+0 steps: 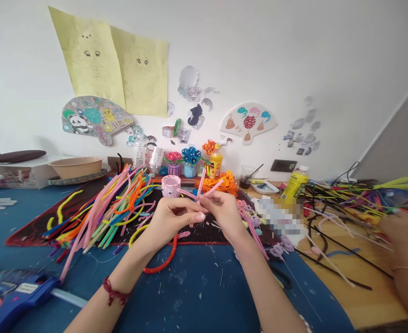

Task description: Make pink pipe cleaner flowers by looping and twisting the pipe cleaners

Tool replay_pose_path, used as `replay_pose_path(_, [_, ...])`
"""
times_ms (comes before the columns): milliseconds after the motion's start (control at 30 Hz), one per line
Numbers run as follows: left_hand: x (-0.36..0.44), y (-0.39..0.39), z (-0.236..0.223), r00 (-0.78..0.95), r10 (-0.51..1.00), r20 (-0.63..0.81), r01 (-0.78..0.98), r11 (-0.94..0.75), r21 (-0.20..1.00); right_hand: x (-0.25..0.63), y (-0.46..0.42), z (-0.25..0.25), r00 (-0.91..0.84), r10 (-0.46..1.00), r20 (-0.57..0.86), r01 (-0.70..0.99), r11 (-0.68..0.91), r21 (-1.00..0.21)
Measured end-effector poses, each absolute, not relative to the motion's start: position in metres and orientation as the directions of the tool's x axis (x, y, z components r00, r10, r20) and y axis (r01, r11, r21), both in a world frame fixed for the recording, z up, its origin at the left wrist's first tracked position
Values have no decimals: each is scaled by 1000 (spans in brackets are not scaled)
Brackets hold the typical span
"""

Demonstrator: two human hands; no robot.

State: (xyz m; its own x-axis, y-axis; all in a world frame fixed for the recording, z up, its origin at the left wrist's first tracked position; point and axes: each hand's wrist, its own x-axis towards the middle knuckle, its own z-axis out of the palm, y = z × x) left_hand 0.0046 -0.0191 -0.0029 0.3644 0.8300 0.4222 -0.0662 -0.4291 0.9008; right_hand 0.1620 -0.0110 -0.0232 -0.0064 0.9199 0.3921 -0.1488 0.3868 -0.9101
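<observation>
Both of my hands meet above the dark mat (145,238), working on pink pipe cleaners (215,186) whose ends stick up and out to the side. My left hand (178,215) has thumb and fingers closed on the lower part of them. From the right, my right hand (221,210) pinches the same pieces where they cross. The fingers hide how the pieces join. Just behind my left hand stands a small pink cup-shaped pot (171,186). A red curved pipe cleaner (165,266) lies below my wrists.
A pile of coloured pipe cleaners (103,208) spreads to the left, near a blue glue gun (23,296). Small flower pots (190,169), an orange bottle (216,162) and a yellow bottle (294,185) stand behind. Another person's hand (403,236) is at the right.
</observation>
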Motion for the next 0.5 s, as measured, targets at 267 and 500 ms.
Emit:
replay_pose_path(267, [8,-21,-5,425,824,375,-18,-407,913,163,-11,-21,45,938,345,-224,346,-911])
replay_pose_path(500, [9,-21,-1,316,860,401,62,-440,896,164,-14,-15,82,949,304,-326,314,-892])
